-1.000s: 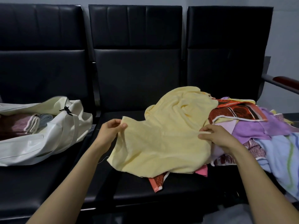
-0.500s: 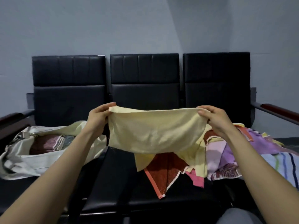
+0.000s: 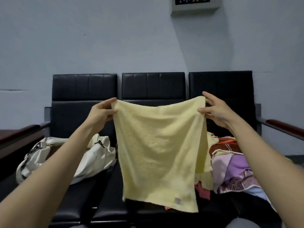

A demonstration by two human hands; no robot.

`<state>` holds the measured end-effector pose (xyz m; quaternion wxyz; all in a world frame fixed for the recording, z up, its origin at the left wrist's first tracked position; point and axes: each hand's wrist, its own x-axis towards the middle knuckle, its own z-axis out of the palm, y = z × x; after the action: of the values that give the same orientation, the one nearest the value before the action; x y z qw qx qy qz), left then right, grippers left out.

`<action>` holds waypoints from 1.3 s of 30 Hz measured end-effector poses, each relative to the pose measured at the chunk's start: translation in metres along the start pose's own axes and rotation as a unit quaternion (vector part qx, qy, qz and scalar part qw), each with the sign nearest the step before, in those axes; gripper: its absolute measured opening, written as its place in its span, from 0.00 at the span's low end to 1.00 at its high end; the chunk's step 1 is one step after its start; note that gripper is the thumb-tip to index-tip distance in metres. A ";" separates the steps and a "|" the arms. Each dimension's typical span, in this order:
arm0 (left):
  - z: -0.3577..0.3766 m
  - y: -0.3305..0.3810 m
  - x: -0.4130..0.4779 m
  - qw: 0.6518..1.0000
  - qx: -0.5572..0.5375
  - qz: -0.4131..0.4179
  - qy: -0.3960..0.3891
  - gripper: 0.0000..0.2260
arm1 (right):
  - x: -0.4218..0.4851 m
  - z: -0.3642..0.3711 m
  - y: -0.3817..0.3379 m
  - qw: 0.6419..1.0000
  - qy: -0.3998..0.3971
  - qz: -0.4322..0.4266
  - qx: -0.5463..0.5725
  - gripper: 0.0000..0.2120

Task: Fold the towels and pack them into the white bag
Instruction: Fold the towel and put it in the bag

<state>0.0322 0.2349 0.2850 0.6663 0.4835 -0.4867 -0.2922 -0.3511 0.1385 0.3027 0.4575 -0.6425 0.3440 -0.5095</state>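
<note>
The yellow towel (image 3: 158,150) is pinched at its two top corners: the left corner is clenched between thumb and fingers of the left hand (image 3: 100,114), and the right corner is held by the thumb and fingertips of the right hand (image 3: 215,111), whose other fingers are spread. The towel is held up in the air, spread flat between both grips, with its top edge sagging slightly in the middle and its lower edge hanging free above the middle seat. A small grey tag (image 3: 177,200) is seen near its bottom edge. Behind and below the towel, a row of black seats (image 3: 153,86) is set against a pale wall. The white bag (image 3: 92,158) lies open on the left seat, partly hidden by the left forearm. A pile of mixed towels (image 3: 230,158) is heaped on the right seat, just beside the hanging towel. A grey box (image 3: 195,4) is mounted high on the wall.
</note>
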 end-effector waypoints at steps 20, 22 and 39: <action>0.003 -0.011 -0.011 0.982 0.147 -0.118 -0.024 0.08 | 0.004 0.012 0.017 0.961 -0.108 0.254 -0.023 0.08; -0.001 -0.017 -0.012 0.979 0.105 -0.170 -0.038 0.09 | 0.005 0.014 0.032 0.963 -0.080 0.255 0.020 0.10; -0.003 -0.079 -0.017 0.930 0.351 -0.113 -0.003 0.03 | 0.009 0.022 0.090 0.805 -0.128 0.212 -0.539 0.08</action>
<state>0.0352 0.2219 0.2055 0.4152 0.7374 -0.5023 -0.1774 -0.3251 0.1045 0.2200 0.1737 -0.7564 0.6290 -0.0450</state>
